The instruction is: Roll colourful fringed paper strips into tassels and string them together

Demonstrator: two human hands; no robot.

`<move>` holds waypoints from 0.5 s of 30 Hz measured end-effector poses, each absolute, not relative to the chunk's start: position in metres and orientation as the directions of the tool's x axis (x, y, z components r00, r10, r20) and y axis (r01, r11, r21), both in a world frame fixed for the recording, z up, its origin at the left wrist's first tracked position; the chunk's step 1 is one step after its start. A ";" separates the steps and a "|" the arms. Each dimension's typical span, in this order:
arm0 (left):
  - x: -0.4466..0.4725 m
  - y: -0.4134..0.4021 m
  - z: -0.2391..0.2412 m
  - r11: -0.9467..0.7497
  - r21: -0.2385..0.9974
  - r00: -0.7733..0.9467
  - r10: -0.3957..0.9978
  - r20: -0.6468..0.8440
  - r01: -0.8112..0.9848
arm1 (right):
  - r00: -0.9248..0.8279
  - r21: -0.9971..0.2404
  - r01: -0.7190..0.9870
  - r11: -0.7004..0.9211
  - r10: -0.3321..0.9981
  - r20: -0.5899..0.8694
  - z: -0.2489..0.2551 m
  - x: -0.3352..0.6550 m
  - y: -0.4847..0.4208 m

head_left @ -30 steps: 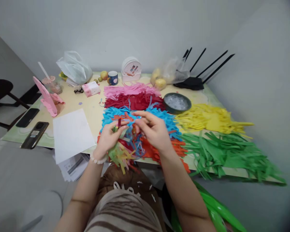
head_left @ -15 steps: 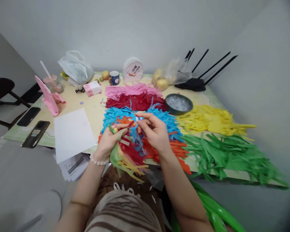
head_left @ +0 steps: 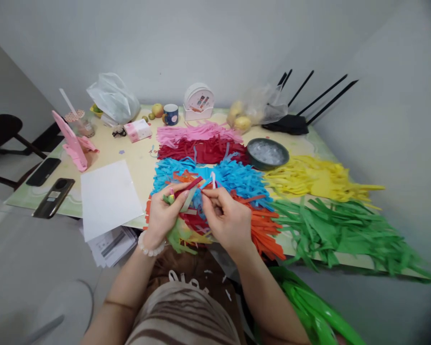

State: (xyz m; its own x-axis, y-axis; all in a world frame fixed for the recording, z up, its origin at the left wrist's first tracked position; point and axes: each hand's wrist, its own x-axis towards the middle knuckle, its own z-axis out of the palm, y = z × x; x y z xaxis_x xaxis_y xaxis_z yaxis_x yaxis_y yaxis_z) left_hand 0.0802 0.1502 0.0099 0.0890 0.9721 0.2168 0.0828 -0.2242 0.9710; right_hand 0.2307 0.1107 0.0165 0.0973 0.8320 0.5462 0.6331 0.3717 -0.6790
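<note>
My left hand (head_left: 162,214) is closed round a bunch of coloured paper strips (head_left: 181,232), whose green, yellow and red ends hang below the table edge. My right hand (head_left: 225,216) is pinched shut on a thin strip end at the top of that bunch, touching the left fingers. Both hands hover over the blue strip pile (head_left: 233,176) and the orange strip pile (head_left: 265,229) at the table's near edge.
Piles of pink (head_left: 197,132), dark red (head_left: 204,151), yellow (head_left: 319,179) and green strips (head_left: 341,232) cover the table. A dark bowl (head_left: 267,153), white sheet (head_left: 106,197), two phones (head_left: 53,197), pink stand (head_left: 72,141), mug (head_left: 171,115), bags and fruit lie around.
Both hands have drawn nearer to me and closer together. My right hand went from loosely open fingers to a tight pinch at the bunch. The hanging strip ends have gathered in.
</note>
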 end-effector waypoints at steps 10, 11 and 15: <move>0.083 0.151 0.008 -0.423 0.881 0.108 0.906 0.409 0.214 | 0.093 -0.683 0.630 0.369 0.837 0.539 0.016 0.231 0.112; 0.083 0.151 0.007 -0.473 0.848 0.116 0.881 0.458 0.240 | 0.111 -0.717 0.600 0.356 0.850 0.514 0.015 0.231 0.113; 0.082 0.151 0.002 -0.614 0.691 0.161 0.780 0.605 0.381 | 0.134 -0.902 0.346 0.256 0.939 0.318 0.013 0.234 0.118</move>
